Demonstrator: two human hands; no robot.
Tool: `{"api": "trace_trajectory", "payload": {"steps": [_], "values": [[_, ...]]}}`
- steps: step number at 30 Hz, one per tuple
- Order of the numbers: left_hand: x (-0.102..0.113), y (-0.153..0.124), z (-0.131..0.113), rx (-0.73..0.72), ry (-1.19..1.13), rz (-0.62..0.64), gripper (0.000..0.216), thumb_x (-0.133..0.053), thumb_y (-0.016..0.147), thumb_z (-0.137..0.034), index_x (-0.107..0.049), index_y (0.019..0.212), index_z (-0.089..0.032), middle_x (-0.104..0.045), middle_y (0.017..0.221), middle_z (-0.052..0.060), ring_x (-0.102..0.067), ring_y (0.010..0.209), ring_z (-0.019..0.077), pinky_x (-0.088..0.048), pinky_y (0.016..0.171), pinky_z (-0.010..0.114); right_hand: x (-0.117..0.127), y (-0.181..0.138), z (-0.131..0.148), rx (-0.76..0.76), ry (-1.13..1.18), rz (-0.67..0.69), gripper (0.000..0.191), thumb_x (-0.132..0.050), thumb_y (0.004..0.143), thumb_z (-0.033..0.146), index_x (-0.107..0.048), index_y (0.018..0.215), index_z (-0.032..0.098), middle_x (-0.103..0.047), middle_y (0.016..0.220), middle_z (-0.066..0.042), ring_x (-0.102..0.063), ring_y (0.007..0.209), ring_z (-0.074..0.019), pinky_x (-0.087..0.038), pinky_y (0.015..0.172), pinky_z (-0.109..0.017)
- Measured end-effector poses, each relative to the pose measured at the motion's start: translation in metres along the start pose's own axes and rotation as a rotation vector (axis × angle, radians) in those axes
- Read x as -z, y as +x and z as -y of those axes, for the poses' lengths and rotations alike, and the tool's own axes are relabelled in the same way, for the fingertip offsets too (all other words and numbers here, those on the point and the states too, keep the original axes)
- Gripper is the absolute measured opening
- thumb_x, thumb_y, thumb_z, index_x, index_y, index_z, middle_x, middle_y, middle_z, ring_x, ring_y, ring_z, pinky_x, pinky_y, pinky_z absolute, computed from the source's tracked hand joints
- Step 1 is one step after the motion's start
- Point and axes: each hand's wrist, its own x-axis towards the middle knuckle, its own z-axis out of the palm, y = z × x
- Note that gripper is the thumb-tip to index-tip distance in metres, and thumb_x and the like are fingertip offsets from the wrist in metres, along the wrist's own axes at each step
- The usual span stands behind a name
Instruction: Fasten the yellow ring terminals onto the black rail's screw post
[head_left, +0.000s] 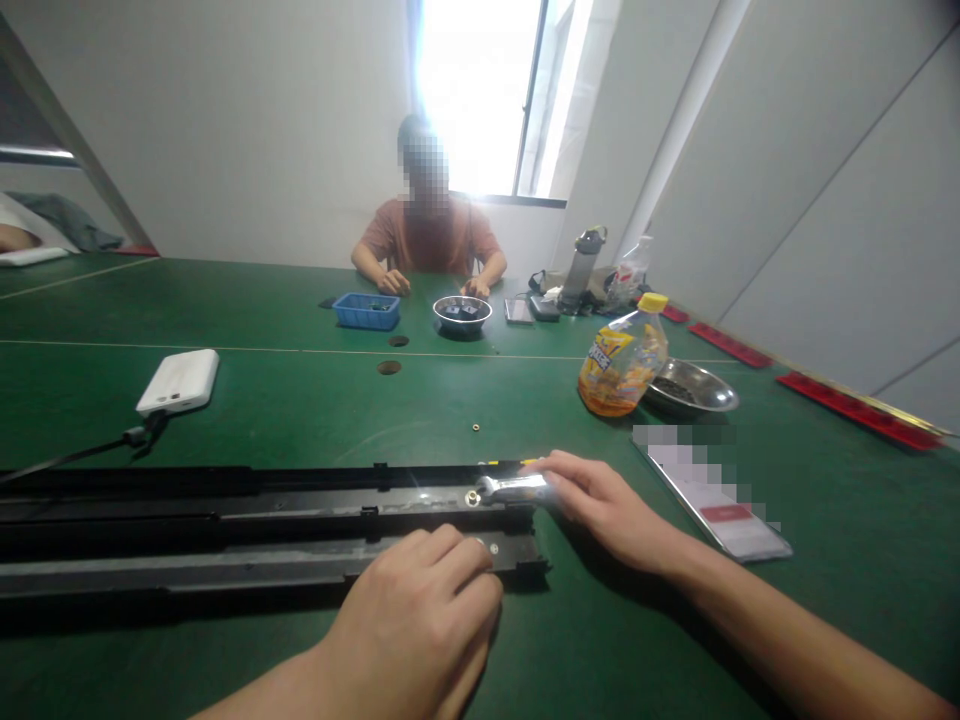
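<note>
Two long black rails (300, 553) lie side by side across the table in front of me. My right hand (592, 500) grips a silver open-end wrench (517, 487), whose jaw is beside a brass nut (472, 497) on the far rail. My left hand (431, 605) is closed over the near rail close to its right end; its fingertips are partly hidden. A small screw or nut (494, 548) shows on that rail just past the knuckles. One loose brass nut (475, 427) lies on the table behind the rails.
Right of the rails lies a phone (720, 500), with a plastic bottle (622, 355) and a metal bowl (712, 385) behind. A white box with a cable (178, 382) stands left. Across the table (300, 400) sits a person (431, 240) near a blue basket (367, 312) and another bowl (463, 325).
</note>
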Motion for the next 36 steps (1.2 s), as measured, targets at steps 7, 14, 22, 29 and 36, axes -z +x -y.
{"api": "trace_trajectory", "payload": {"steps": [7,14,22,29,36], "values": [[0.000,0.001,-0.001,0.003,0.000,0.010,0.004,-0.061,0.092,-0.017,-0.062,0.095,-0.021,-0.065,0.100,0.005,-0.057,0.088,0.0243,-0.052,0.074,0.039,-0.007,-0.001,-0.005,0.050,-0.056,-0.054,0.032,-0.049,0.111,0.036,-0.076,0.121,0.022,-0.075,0.117,-0.008,-0.069,0.108,-0.0231,-0.051,0.101,-0.037],[-0.001,0.000,0.000,-0.008,-0.009,0.017,0.002,-0.062,0.093,-0.019,-0.062,0.095,-0.021,-0.065,0.101,0.005,-0.057,0.089,0.0243,-0.052,0.074,0.039,-0.007,-0.002,-0.009,0.072,-0.048,-0.035,0.030,-0.047,0.111,0.033,-0.075,0.116,0.022,-0.074,0.113,-0.007,-0.068,0.105,-0.0224,-0.050,0.098,-0.036],[-0.002,0.000,-0.001,0.000,-0.008,0.013,0.004,-0.061,0.093,-0.017,-0.062,0.096,-0.021,-0.065,0.100,0.004,-0.056,0.089,0.0241,-0.051,0.074,0.040,-0.006,-0.002,-0.010,0.069,-0.052,-0.060,0.031,-0.048,0.111,0.034,-0.075,0.120,0.022,-0.074,0.114,-0.007,-0.068,0.104,-0.0231,-0.049,0.097,-0.037],[-0.001,0.001,-0.002,-0.001,-0.010,0.009,0.005,-0.063,0.093,-0.018,-0.062,0.097,-0.021,-0.065,0.101,0.005,-0.057,0.090,0.0245,-0.050,0.076,0.039,-0.007,-0.003,-0.011,0.078,-0.058,-0.040,0.030,-0.048,0.111,0.033,-0.075,0.119,0.022,-0.074,0.115,-0.007,-0.068,0.107,-0.0229,-0.050,0.098,-0.036],[0.000,0.000,-0.002,-0.002,-0.013,0.017,0.004,-0.062,0.094,-0.019,-0.062,0.097,-0.021,-0.065,0.100,0.005,-0.056,0.089,0.0246,-0.050,0.074,0.040,-0.006,-0.003,-0.012,0.087,-0.060,-0.035,0.030,-0.048,0.111,0.033,-0.075,0.118,0.022,-0.074,0.115,-0.007,-0.069,0.107,-0.0231,-0.050,0.098,-0.037]]}}
